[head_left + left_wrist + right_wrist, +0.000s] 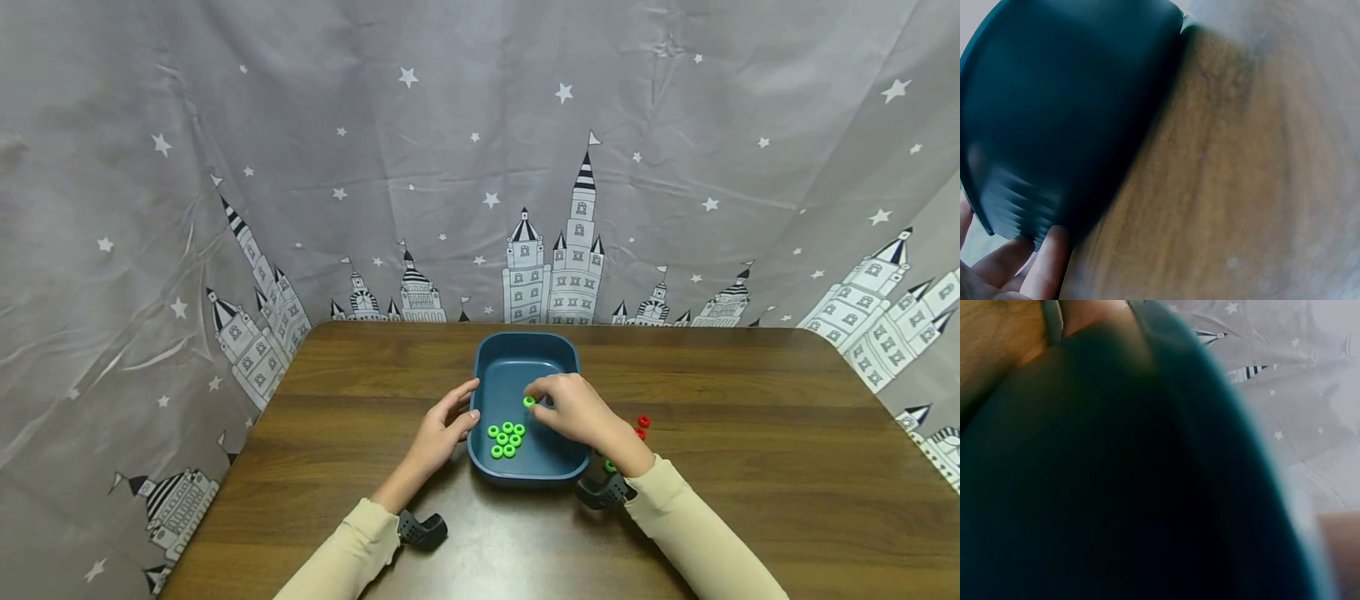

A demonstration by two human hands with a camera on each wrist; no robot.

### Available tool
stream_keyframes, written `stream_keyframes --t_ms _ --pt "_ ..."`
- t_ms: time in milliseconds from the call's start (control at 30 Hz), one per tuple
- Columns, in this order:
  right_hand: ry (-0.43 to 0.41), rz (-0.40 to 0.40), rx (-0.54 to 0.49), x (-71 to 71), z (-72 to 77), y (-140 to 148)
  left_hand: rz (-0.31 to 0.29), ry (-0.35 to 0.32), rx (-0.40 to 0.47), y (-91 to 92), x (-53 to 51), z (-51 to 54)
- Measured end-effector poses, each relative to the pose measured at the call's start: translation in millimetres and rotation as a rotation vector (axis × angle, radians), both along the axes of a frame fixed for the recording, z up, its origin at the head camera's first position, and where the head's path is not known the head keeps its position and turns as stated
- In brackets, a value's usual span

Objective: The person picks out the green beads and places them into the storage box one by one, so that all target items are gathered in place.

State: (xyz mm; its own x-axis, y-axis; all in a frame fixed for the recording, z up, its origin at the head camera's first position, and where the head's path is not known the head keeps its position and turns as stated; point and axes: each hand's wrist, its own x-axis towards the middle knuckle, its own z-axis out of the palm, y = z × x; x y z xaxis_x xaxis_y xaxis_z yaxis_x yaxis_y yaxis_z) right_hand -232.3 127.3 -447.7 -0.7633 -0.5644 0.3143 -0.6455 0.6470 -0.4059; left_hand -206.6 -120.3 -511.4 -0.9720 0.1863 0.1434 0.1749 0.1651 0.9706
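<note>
A dark blue plastic tub (491, 475) sits on the table, with several green rings (502, 438) lying together in its near left part. My left hand (438, 429) holds the tub's left side, thumb and forefinger at the rim. In the left wrist view, the fingers (1047, 265) touch the outer wall near its ridges. Over the inside of the tub, my right hand (573, 408) pinches one green ring (529, 402) between thumb and forefinger. The right wrist view is mostly filled by the blurred tub wall (1085, 456), which hides that hand's fingertips.
Red rings (643, 421) lie on the wooden table (750, 433) right of the tub. More green rings (610, 465) are partly hidden under the right wrist. Behind the table hangs a grey curtain (450, 108) with castles and stars.
</note>
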Motion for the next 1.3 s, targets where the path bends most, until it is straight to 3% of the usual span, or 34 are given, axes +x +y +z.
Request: stream_keyframes --t_ms 367,700,1167,1300 --pt "-0.005 -0.004 0.090 2.0 -6.9 -12 0.002 0.007 0.000 -0.7 0.3 -1.0" --pt "-0.005 -0.001 0.104 2.9 -6.4 -21 -0.004 0.038 0.004 -0.9 -0.9 -2.7" --pt "-0.017 -0.062 0.214 3.2 -14.4 -21 0.000 0.016 0.004 0.4 -0.9 -0.9" --pt "-0.014 -0.067 0.230 3.2 -15.7 -21 -0.007 0.050 0.000 -1.0 0.0 -1.7"
